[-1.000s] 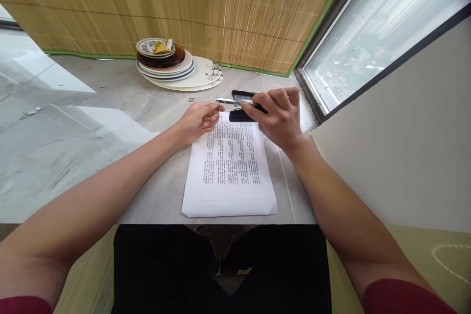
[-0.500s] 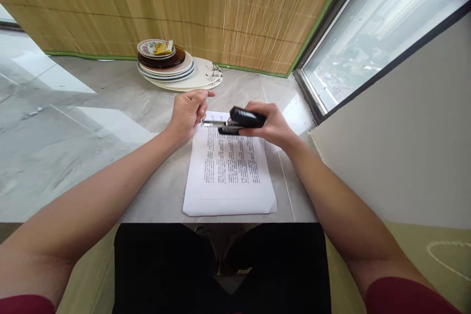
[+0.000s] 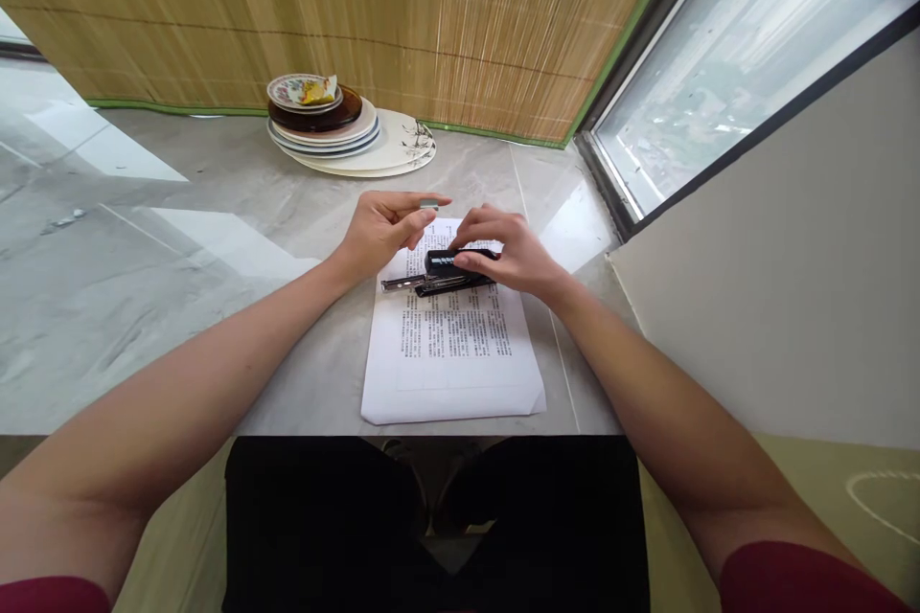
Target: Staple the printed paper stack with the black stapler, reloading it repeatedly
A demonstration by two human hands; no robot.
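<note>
Between the thumb and index finger of my left hand is a small silvery strip of staples. A black stapler lies across the printed sheets, its metal staple tray sticking out to the left. My right hand has its thumb and fingers on the stapler's right part, which they partly hide. Beneath both hands, the white printed paper lies on the grey marble-like counter with its lower right corner creased.
A stack of plates with a small yellow packet on top stands at the back, in front of a bamboo blind. To the right are a window and a white wall. The counter's front edge runs above my lap.
My right hand has lowered the stapler from the air onto the paper. My left hand has moved right, away from the stapler tray, and the staple strip now shows in its fingers.
</note>
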